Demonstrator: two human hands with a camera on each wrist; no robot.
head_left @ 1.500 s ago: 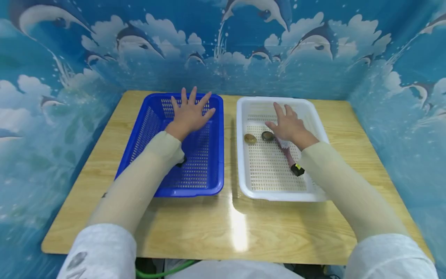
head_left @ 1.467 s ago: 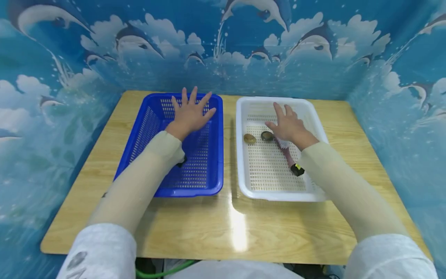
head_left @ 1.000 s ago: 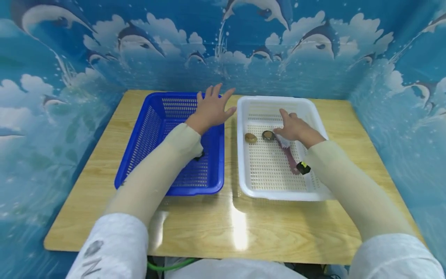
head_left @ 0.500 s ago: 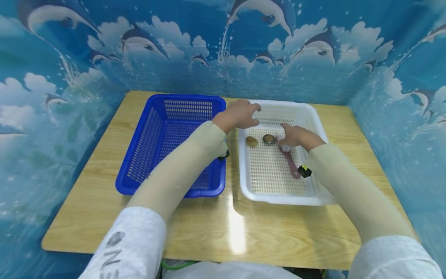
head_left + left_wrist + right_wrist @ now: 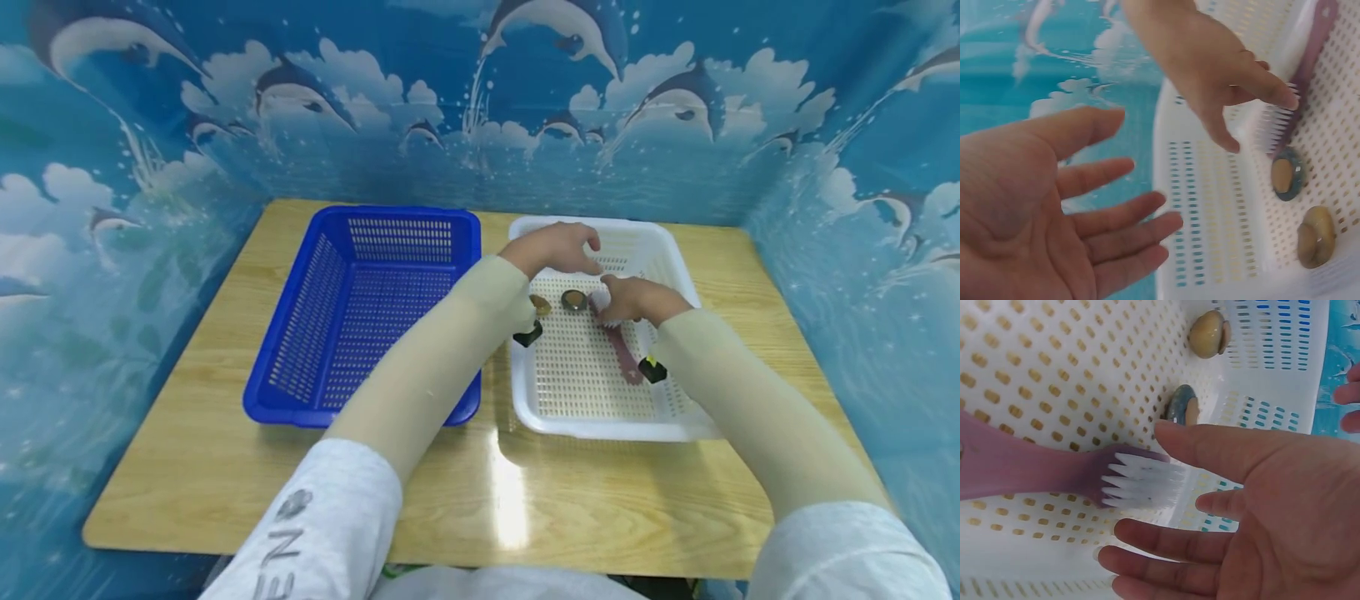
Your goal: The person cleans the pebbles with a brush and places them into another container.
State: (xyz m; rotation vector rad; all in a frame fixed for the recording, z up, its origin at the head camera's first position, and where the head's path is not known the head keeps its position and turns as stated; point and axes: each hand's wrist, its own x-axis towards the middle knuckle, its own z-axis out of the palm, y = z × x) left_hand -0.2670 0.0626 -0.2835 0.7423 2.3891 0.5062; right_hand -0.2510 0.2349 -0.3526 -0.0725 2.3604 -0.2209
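Observation:
A scrubbing brush (image 5: 622, 354) with a pinkish-purple handle and white bristles lies in the white basket (image 5: 528, 400). My right hand (image 5: 636, 298) is over its bristle end; in the right wrist view the thumb and fingers are spread around the bristles (image 5: 1144, 482), without gripping. My left hand (image 5: 557, 247) hovers above the basket's back left part, holding nothing, its fingers relaxed in the left wrist view. Between the hands and the basket's left wall lie a dark greenish stone-like piece (image 5: 574, 300) with a tan patch and a yellowish-brown one (image 5: 540, 306), partly covered by my left arm.
A blue perforated basket (image 5: 296, 350) stands left of the white one, partly behind my left forearm. Both are on a wooden table (image 5: 180, 467). Dolphin-print curtains (image 5: 420, 175) surround the table's back and sides.
My left hand has travelled right from above the blue basket to above the white one. The right hand has come down slightly toward the brush, its fingers bending more.

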